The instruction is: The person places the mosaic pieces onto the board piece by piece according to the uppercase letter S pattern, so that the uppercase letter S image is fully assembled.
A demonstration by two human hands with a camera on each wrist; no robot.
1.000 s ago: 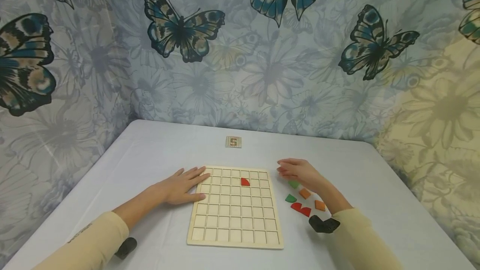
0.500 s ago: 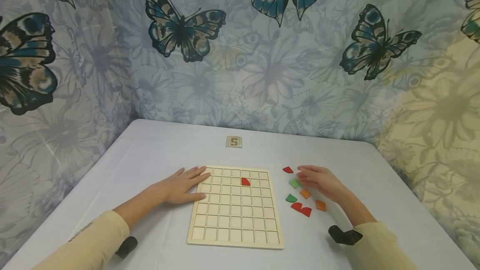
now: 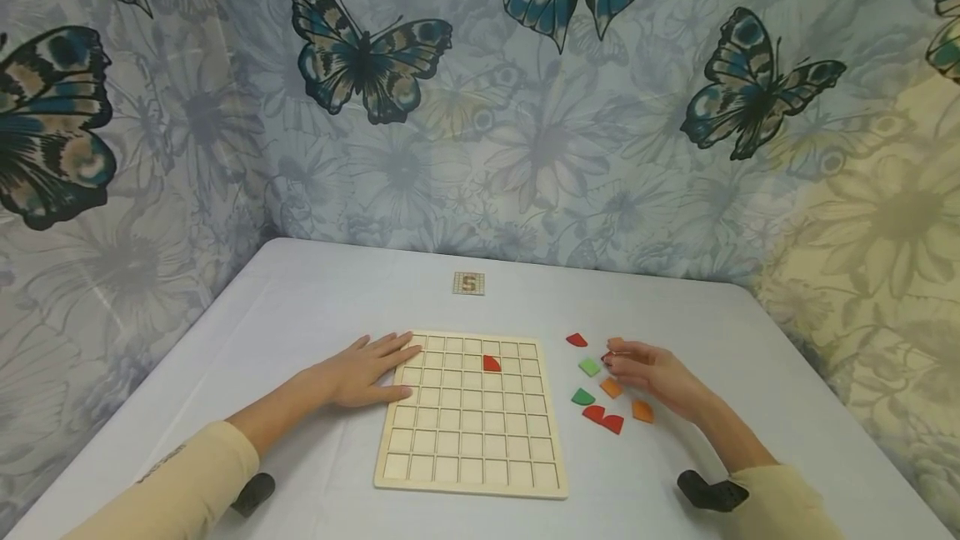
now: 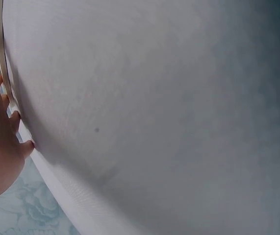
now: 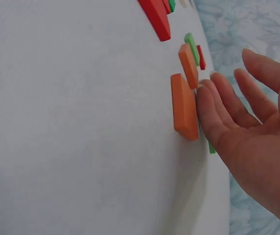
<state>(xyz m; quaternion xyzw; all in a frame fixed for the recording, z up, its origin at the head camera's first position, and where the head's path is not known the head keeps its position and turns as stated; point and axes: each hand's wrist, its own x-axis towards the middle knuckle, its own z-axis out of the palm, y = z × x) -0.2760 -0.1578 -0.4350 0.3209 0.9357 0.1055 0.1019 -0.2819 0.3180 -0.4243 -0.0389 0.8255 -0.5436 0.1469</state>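
A wooden grid board [image 3: 472, 492] lies on the table, with one red quarter-circle tile [image 3: 491, 364] in a cell near its top. My left hand [image 3: 367, 373] rests with spread fingers on the board's left edge. To the board's right, my right hand [image 3: 660, 373] reaches over loose coloured tiles, its fingers extended and the thumb apart from them in the right wrist view. Right at its fingertips show a red tile [image 3: 607, 358] and part of an orange tile [image 3: 616, 342], both partly hidden. An orange block [image 5: 184, 107] stands out close beside the fingers in the right wrist view.
Around the right hand lie a light green tile [image 3: 589, 367], a dark green tile [image 3: 582, 397], two orange tiles and several red tiles [image 3: 577, 340]. A small patterned card [image 3: 468, 283] sits behind the board. Butterfly-print cloth [image 3: 525, 157] hangs past the white table [image 3: 315, 298].
My right hand has drawn back to the right from beside the board, uncovering a red tile; a further red and an orange tile now show at its fingertips. The left hand stays put.
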